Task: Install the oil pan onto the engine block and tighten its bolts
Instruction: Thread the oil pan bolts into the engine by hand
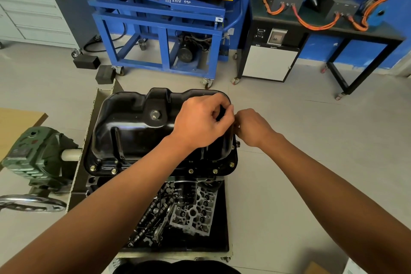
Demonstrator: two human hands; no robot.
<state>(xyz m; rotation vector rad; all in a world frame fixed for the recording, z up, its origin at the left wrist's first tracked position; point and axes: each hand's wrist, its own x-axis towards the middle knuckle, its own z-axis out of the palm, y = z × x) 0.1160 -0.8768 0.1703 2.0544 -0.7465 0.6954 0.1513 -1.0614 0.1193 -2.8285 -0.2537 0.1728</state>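
Two hands: left hand (pixel 200 120) and right hand (pixel 252 128) meet with fingers curled at the pan's right flange; what they pinch, if anything, is hidden
Nearer hand: right, just beside that edge; left reaches across the pan
Oil pan (pixel 133 131): glossy black, long axis left-right, seated on engine block (pixel 92 182); bolts (pixel 113 171) line near flange
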